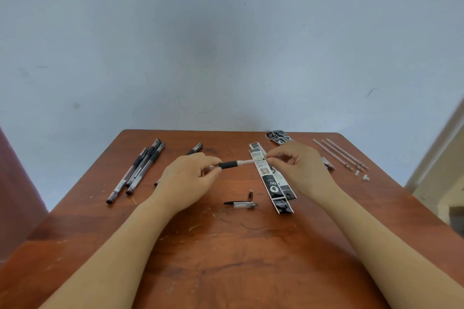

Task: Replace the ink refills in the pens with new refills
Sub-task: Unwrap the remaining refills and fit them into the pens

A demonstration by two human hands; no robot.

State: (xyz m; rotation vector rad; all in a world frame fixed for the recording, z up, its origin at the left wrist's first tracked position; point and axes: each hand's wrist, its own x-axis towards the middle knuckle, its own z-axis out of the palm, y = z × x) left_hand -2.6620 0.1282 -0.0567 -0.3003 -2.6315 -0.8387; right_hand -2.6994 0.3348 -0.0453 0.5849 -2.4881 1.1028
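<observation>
While the left hand point(190, 175) grips the pen barrel point(227, 165), the right hand point(298, 168) pinches the refill point(251, 161).
The long axis lies left-right between the hands.

Soft even daylight, faint shadows, mild overall softness; wide-angle bending at edges

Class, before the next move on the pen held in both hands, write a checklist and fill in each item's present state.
1. Left hand holds the clear pen barrel with black rubber sleeve: ok.
2. Right hand pinches the thin pale refill: ok.
3. Refill in line with barrel: ok.
4. Small grey metal tip cone lies on the brown wooden table: ok.
5. Clear pen cap with black end lies beside it: ok.
6. Refill new or used: cannot tell.
</observation>
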